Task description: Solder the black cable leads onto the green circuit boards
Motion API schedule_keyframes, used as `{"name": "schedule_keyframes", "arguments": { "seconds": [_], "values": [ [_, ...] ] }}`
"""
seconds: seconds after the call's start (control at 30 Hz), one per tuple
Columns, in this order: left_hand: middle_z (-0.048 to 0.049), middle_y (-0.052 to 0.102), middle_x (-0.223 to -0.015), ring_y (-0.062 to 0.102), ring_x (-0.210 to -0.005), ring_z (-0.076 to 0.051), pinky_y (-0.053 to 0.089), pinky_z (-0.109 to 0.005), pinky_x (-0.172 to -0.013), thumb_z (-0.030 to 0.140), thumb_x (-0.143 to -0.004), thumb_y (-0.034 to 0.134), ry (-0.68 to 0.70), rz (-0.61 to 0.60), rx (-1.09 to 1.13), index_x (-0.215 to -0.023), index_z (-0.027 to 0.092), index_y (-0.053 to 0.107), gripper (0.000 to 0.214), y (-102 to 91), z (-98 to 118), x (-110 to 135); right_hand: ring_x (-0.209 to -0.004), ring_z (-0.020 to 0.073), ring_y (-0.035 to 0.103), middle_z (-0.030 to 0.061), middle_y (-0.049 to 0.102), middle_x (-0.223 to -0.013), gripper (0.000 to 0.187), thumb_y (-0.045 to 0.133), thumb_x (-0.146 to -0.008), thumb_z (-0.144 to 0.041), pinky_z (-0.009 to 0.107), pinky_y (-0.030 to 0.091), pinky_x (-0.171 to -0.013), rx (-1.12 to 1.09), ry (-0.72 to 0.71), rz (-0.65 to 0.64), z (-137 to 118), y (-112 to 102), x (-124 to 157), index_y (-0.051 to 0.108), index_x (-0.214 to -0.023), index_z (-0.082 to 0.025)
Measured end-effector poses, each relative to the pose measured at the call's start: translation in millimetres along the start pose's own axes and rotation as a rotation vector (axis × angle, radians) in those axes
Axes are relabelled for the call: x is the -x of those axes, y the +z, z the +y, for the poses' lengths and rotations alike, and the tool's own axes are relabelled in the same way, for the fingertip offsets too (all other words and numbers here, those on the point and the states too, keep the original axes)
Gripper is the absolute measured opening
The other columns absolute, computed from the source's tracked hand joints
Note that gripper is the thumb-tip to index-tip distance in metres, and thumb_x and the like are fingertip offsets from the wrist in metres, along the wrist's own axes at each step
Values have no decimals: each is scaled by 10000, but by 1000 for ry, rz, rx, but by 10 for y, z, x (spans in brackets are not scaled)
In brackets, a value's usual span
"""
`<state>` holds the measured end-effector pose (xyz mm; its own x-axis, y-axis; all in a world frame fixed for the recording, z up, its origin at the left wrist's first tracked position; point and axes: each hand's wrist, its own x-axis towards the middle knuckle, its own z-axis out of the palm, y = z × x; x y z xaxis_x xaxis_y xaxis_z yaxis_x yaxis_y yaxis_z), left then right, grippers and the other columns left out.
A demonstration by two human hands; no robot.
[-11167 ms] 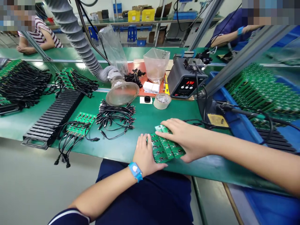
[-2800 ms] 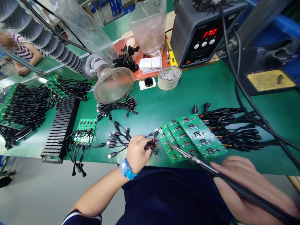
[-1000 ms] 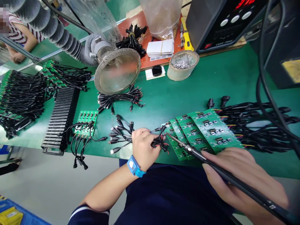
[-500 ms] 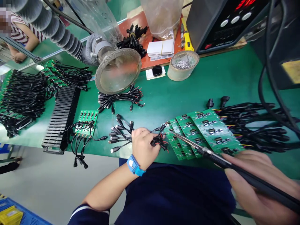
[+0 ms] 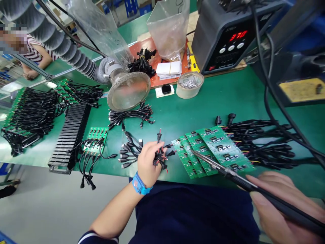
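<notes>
My left hand (image 5: 148, 160) grips a bunch of black cable ends (image 5: 160, 158) with short red wires sticking out, just left of the green circuit boards (image 5: 215, 149). These overlapping boards lie on the green bench mat, with black cables (image 5: 261, 142) fanning out behind them. My right hand (image 5: 284, 203) is at the lower right, shut around the black handle of a soldering iron (image 5: 228, 173). The iron's fine tip sits over the boards, and I cannot tell whether it touches them. Loose black plugs (image 5: 129, 150) lie beside my left hand.
A soldering station (image 5: 223, 44) reading 370 stands at the back, beside a tin of solder scraps (image 5: 190, 84). A fume extractor hood (image 5: 128, 90) sits left of centre. Further left are a black comb rack (image 5: 69, 135) and wired boards (image 5: 30, 117). A person in a striped shirt (image 5: 38, 56) sits across the bench.
My left hand has turned the cable bunch so its red wires stick up more. The iron's tip has shifted right across the boards, and my view has tilted and drawn back slightly.
</notes>
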<state>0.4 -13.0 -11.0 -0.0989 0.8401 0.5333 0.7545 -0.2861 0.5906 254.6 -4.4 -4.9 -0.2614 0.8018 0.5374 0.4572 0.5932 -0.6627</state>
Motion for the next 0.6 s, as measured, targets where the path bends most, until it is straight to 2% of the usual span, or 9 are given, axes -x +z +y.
{"name": "schedule_keyframes", "arguments": {
  "seconds": [0.1, 0.2, 0.27, 0.33, 0.43, 0.53, 0.6],
  "values": [
    [-57, 645, -945, 613, -901, -163, 501, -287, -787, 136, -800, 600, 44, 32, 48, -997, 192, 581, 205, -37, 13, 23, -615, 201, 557, 23, 559, -718, 307, 527, -763, -100, 366, 432, -542, -8, 21, 23, -56, -6, -15, 585, -1020, -259],
    [-48, 677, -918, 642, -751, -133, 507, -248, -668, 110, -815, 569, 52, 20, 61, -1081, 194, 546, 280, -80, 9, 57, -619, 208, 556, 21, 556, -724, 330, 528, -762, -96, 376, 438, -558, -5, 25, 30, -79, -18, -7, 583, -1037, -270],
    [-56, 682, -937, 643, -725, -126, 486, -240, -625, 111, -824, 557, 122, -67, 47, -1106, 180, 535, 291, -103, -1, 79, -637, 210, 554, 27, 554, -739, 370, 522, -760, -76, 380, 442, -580, 3, -10, 11, -67, -35, 7, 570, -1075, -264],
    [-62, 681, -944, 644, -774, -137, 469, -247, -618, 125, -840, 530, 238, -217, 38, -1076, 162, 552, 240, -111, -15, 108, -652, 211, 552, 33, 552, -746, 401, 516, -762, -65, 383, 443, -596, 6, -44, -16, -39, -59, 27, 552, -1115, -251],
    [-56, 675, -848, 626, -735, -148, 447, -261, -586, 153, -862, 483, 325, -381, -31, -1004, 141, 583, 174, -93, -39, 162, -645, 206, 551, 37, 555, -743, 405, 521, -761, -67, 383, 440, -596, -6, -60, -41, 5, -89, 65, 547, -1130, -232],
    [-34, 640, -747, 583, -649, -138, 428, -261, -564, 177, -869, 481, 297, -423, -111, -929, 150, 610, 145, -56, -50, 201, -626, 200, 551, 37, 569, -739, 390, 527, -758, -68, 381, 439, -585, -20, -61, -60, 19, -93, 105, 556, -1113, -226],
    [-24, 625, -723, 571, -642, -133, 425, -258, -568, 215, -870, 501, 257, -402, -110, -898, 161, 620, 133, -34, -43, 202, -615, 206, 555, 29, 580, -724, 385, 534, -752, -76, 392, 445, -583, -17, -61, -67, 9, -84, 124, 562, -1099, -239]
  ]
}}
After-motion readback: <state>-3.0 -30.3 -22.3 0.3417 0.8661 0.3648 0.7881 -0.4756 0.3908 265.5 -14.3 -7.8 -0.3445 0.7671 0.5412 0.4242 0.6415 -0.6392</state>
